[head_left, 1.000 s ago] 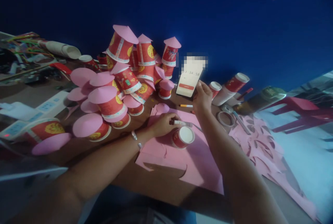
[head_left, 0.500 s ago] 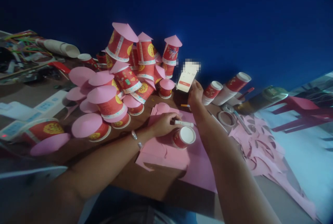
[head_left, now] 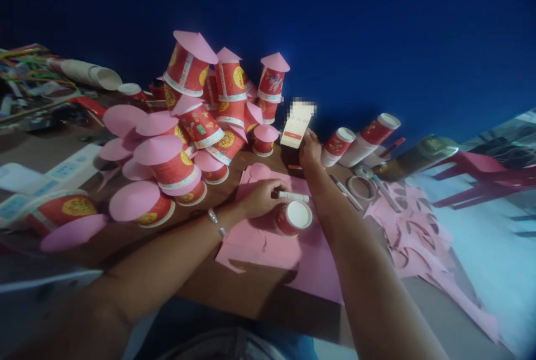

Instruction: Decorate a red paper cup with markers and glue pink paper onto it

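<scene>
My left hand is closed around the end of a white marker-like stick, held level over pink paper. Just below the stick, a red paper cup with its white base up sits on the pink paper sheets. Farther forward, my right hand has its fingers closed at the lower right edge of a lit phone. The phone's screen shows digits and a red button; its top is blurred out. My right fingertips are partly hidden.
Red cup lanterns with pink cone tops crowd the left and back. Stacked cups, a tape roll and pink paper scraps lie to the right. A white power strip is at far left; a red stool stands right.
The whole view has shifted slightly, so everything sits a little more to the left. The digits on the phone have changed. Both hands keep about the same place and hold.
</scene>
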`<state>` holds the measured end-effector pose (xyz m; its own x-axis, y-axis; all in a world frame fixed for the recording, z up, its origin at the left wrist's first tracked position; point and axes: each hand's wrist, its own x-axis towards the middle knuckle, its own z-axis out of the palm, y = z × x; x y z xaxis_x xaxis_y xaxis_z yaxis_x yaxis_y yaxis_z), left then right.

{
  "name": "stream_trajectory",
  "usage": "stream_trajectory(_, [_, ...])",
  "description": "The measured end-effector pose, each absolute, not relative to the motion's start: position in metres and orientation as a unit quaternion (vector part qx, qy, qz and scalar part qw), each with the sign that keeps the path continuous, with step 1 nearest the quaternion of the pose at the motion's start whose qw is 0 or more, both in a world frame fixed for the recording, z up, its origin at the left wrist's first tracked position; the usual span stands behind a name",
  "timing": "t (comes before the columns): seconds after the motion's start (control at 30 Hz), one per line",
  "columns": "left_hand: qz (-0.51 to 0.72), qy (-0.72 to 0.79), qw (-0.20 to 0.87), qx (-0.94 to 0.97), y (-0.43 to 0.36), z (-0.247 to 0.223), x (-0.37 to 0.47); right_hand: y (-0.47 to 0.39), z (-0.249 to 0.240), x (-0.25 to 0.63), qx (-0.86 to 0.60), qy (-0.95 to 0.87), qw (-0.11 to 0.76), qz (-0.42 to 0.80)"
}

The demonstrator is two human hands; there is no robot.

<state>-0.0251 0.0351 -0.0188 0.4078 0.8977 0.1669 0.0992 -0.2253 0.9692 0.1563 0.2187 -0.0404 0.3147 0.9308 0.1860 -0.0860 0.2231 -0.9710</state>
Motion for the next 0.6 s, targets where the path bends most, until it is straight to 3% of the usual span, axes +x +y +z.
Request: stream_trajectory(0.6, [0.408,0.364,0.528,0.650,0.035,-0.020,-0.025,0.224,-0.043,0.163,-0.472,-0.448,0.655,0.385])
